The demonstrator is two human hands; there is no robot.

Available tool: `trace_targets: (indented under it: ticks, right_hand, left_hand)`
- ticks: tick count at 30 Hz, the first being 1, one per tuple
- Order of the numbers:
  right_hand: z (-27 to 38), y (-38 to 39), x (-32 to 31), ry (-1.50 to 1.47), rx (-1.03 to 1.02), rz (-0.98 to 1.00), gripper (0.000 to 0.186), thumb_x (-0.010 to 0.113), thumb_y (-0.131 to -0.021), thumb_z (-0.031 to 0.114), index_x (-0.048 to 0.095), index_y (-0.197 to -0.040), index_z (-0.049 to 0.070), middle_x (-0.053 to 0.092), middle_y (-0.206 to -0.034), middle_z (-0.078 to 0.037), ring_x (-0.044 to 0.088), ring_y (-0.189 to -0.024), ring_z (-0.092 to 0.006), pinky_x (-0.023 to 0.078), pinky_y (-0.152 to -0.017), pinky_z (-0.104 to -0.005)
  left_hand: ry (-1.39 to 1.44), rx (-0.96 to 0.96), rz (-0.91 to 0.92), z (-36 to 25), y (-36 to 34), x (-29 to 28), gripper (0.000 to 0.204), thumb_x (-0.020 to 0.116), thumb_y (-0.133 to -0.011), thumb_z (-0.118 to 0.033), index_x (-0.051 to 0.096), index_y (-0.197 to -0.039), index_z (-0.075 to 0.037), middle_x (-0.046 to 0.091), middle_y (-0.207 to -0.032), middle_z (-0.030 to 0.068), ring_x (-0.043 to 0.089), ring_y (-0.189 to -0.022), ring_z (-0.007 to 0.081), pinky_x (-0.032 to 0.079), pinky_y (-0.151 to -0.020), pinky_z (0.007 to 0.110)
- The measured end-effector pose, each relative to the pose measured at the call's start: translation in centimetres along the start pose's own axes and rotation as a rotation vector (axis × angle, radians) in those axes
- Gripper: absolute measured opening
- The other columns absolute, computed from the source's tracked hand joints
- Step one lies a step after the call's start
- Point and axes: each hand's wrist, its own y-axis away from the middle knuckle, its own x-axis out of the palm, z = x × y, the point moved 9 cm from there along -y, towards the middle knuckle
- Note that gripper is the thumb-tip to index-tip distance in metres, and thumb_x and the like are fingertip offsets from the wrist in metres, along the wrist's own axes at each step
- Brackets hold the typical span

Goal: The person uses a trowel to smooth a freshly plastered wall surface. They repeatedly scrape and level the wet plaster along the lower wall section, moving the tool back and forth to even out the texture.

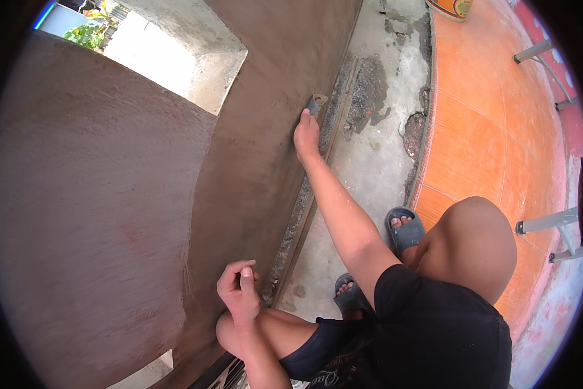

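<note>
My right hand (307, 137) reaches out to the low part of a brown plastered wall (252, 155). Its fingers grip a small folded piece of what looks like sandpaper (314, 104), grey on one face and tan at the far end, pressed close to the wall near its foot. Most of those fingers are hidden behind the back of the hand. Above my bent left knee (230, 332), my left hand (240, 290) is curled in front of the wall, thumb against the fingers, and I see nothing in it.
A narrow concrete strip (369, 162) with rough, chipped patches runs along the wall. Beyond it lies an orange tiled floor (466, 123), with grey metal legs (547, 222) at the right and a round container (452, 8) at the top. A square opening (174, 58) cuts through the wall.
</note>
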Motion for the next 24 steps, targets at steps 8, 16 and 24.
trace_targets:
  ticks: [8,16,24]
  right_hand:
    - [0.3,22.7,3.2,-0.023,-0.327,0.495,0.056,0.035,-0.108,0.02,0.023,-0.157,-0.005,0.009,-0.167,-0.025,0.004,-0.156,-0.0366,0.007,-0.125,-0.0451]
    - [1.0,10.2,2.0,0.015,-0.182,0.21,0.045,0.036,-0.109,0.024,0.042,-0.14,-0.008,0.041,-0.144,-0.026,0.035,-0.137,-0.0367,0.028,-0.114,-0.0419]
    - [3.4,11.6,1.2,-0.002,-0.145,0.173,0.04,0.038,-0.11,0.029,0.05,-0.117,-0.008,0.053,-0.11,-0.027,0.051,-0.107,-0.0395,0.037,-0.094,-0.0474]
  left_hand:
    - [0.084,0.206,-0.037,-1.6,0.2,-0.7,0.026,0.06,-0.098,-0.02,0.067,-0.088,0.003,0.057,-0.069,0.0057,0.052,-0.061,0.012,0.039,-0.055,0.025]
    - [0.12,0.189,-0.059,-1.4,0.5,-1.2,0.033,0.064,-0.097,-0.028,0.066,-0.085,0.002,0.055,-0.066,0.0053,0.051,-0.059,0.0119,0.038,-0.052,0.025]
    - [0.118,0.268,-0.231,-2.0,1.6,-3.1,0.037,0.063,-0.098,-0.031,0.062,-0.08,0.002,0.051,-0.063,0.0039,0.047,-0.058,0.0127,0.038,-0.052,0.026]
